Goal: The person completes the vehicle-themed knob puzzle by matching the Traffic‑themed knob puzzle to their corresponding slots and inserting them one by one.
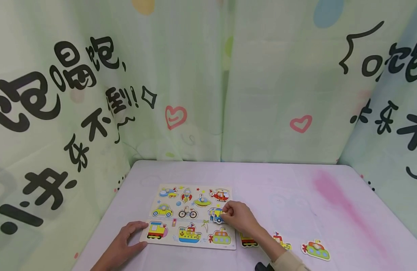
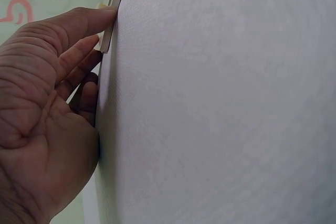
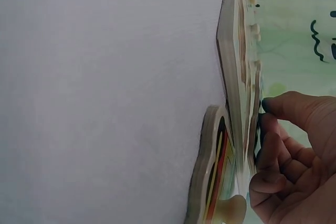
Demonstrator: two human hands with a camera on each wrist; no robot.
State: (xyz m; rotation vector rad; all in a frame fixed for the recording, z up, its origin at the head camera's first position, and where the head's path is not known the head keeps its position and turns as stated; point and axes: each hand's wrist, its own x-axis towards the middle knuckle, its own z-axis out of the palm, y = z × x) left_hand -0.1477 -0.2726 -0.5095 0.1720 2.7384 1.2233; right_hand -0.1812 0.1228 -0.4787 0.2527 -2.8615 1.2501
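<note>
A wooden puzzle board (image 1: 174, 241) with colourful vehicle pictures lies flat on the table. My right hand (image 1: 240, 216) pinches a blue bus puzzle piece (image 1: 214, 215) between thumb and fingertips. The bus overlaps its matching picture at the board's right side, slightly offset from it. In the right wrist view, the curled right hand (image 3: 294, 156) is close against the board's top face. My left hand (image 1: 125, 239) touches the board's lower left edge with fairly straight fingers. The left wrist view shows that thumb (image 2: 79, 22) against the board's side.
A train piece (image 1: 249, 241), partly behind my right forearm, lies beside the board. Further right are a boat piece (image 1: 287, 245), also partly covered, and a submarine piece (image 1: 315, 250). A black object (image 1: 262, 267) shows at the bottom edge. Printed curtains (image 1: 279, 75) surround the white table (image 1: 296, 207).
</note>
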